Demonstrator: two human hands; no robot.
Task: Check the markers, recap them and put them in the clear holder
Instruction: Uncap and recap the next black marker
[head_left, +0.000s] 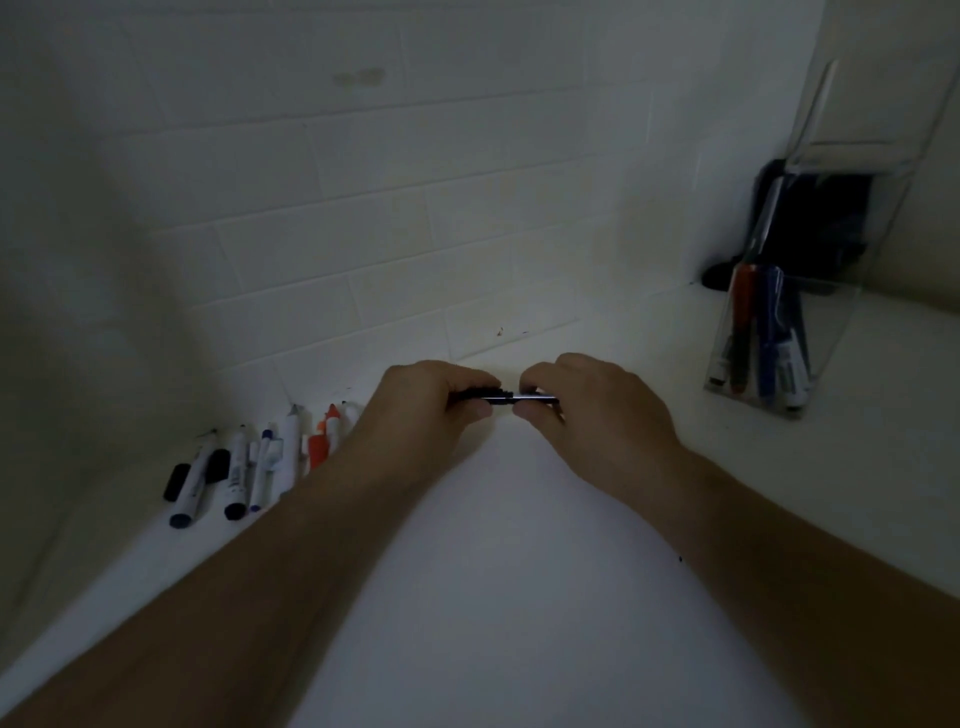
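Both hands meet over the middle of the white counter on one marker (506, 398) held level. My left hand (431, 402) grips its black cap end; my right hand (587, 410) pinches the white barrel. Cap and barrel touch between the fingers. A row of several markers (244, 467) lies at the left by the tiled wall, some uncapped, with a loose black cap (176, 481) and an orange cap (316, 451) among them. The clear holder (826, 332) stands at the right with several capped markers, red and blue, upright inside.
A white tiled wall (415, 208) runs behind the counter. Dark objects (815, 223) sit in the right corner behind the clear holder. The scene is dim, and the counter's left edge drops off near the marker row.
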